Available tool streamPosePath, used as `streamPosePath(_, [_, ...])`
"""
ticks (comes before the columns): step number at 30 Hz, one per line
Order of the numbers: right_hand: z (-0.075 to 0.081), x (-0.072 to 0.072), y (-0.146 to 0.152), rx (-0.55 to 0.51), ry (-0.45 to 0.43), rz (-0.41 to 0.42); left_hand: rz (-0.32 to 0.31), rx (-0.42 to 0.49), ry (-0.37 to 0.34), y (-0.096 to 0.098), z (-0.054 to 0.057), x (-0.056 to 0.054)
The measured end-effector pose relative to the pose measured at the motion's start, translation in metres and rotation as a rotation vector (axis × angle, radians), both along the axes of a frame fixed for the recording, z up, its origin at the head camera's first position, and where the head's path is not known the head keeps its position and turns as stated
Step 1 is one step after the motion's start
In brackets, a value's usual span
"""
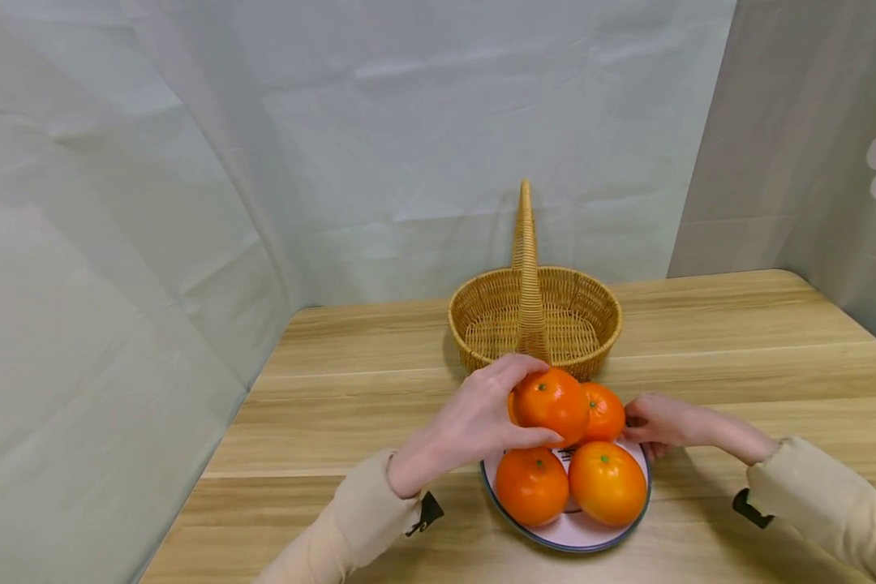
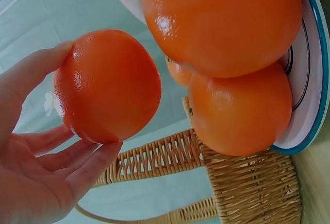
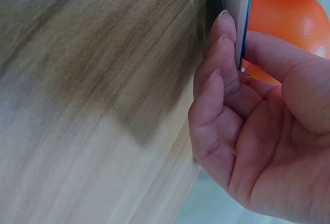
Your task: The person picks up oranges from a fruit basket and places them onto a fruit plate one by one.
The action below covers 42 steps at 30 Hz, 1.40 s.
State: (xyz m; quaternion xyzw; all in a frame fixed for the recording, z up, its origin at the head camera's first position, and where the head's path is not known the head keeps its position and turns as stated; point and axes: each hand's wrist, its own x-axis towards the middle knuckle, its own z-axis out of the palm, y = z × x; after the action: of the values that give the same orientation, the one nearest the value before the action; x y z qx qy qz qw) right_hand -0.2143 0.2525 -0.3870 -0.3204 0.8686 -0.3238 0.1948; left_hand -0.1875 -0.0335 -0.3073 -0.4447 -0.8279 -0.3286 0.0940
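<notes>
My left hand point(image 1: 482, 414) grips an orange point(image 1: 552, 408) with the thumb on one side and the fingers on the other. In the left wrist view that orange point(image 2: 108, 86) is held up, apart from the other fruit. Below it stands a white plate point(image 1: 547, 531) with a dark blue-green rim, bearing several more oranges point(image 1: 607, 484). At the plate's right edge my right hand point(image 1: 667, 422) pinches the rim. The right wrist view shows curled fingers point(image 3: 216, 100) under the plate point(image 3: 237, 13) and the thumb over its edge.
Just behind the plate stands a wicker basket point(image 1: 467, 324) with a tall arched handle point(image 1: 529, 268). Both rest on a wooden table point(image 1: 336, 389). Pale cloth point(image 1: 445, 146) hangs behind the table and along its left side.
</notes>
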Motion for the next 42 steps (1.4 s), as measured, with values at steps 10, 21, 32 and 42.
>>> streamPosePath(10, [-0.001,0.000,0.000,0.000,-0.013,-0.007,-0.009,-0.032,-0.009,0.004,-0.006,0.002])
streamPosePath(21, [0.000,0.000,0.000,-0.012,-0.038,-0.013,-0.012,-0.069,-0.002,0.008,-0.010,0.003])
streamPosePath(32, [0.000,0.000,0.000,-0.019,-0.026,-0.001,0.019,-0.107,-0.016,0.011,-0.013,0.003])
streamPosePath(42, [0.001,0.001,0.000,-0.030,-0.047,-0.019,0.057,-0.168,-0.011,0.016,-0.016,0.001])
